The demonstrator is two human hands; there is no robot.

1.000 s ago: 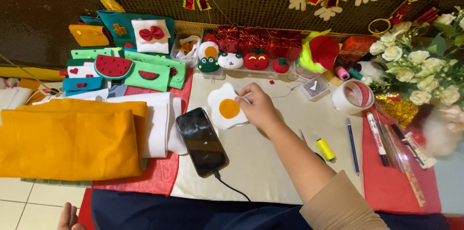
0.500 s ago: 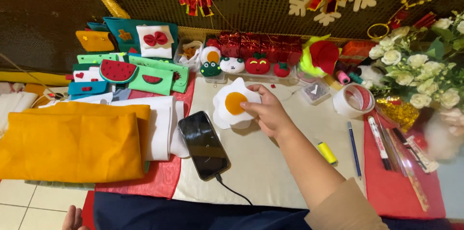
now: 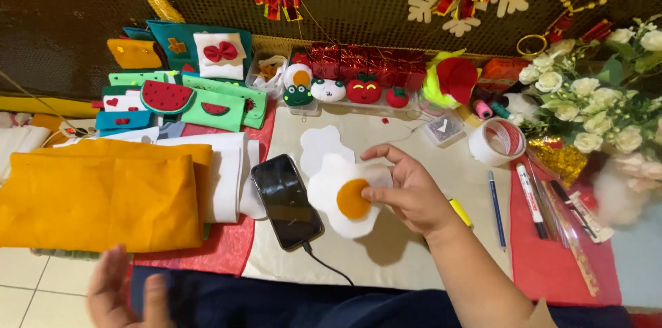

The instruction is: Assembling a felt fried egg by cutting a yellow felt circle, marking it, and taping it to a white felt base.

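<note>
Blurred left hand (image 3: 127,293) cut off below; felt egg (image 3: 343,193) half-covered by fingers (image 3: 379,194).

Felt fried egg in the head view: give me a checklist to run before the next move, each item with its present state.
1. Felt fried egg pinched in the right hand: ok.
2. Orange yolk facing up: ok.
3. Second white felt piece flat on the table, apart from the egg: ok.
4. Phone beside the egg; touching it: cannot tell.
5. Left hand empty, low and blurred: cannot tell.
</note>
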